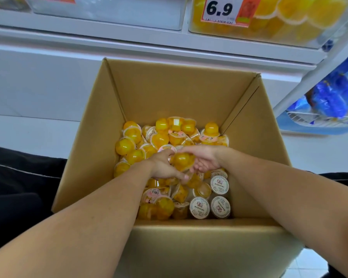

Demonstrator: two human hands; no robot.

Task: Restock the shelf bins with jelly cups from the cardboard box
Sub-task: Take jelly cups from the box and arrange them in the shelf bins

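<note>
Both forearms reach down into cardboard box (181, 93). Left hand (163, 167) and right hand (204, 159) meet mid-box, fingers curled, joint grip cupping one jelly cup (182, 160), glossy yellow dome. Loose jelly cups (159, 137) fill box floor. Clear shelf bin (269, 19) above, price tag (221, 11) "6.9". White shelf (88, 37).

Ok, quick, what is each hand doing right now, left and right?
Left hand: inside the cardboard box, fingers curled round a jelly cup.
Right hand: cupped against the same jelly cup from the other side, fingers curled round it.
</note>
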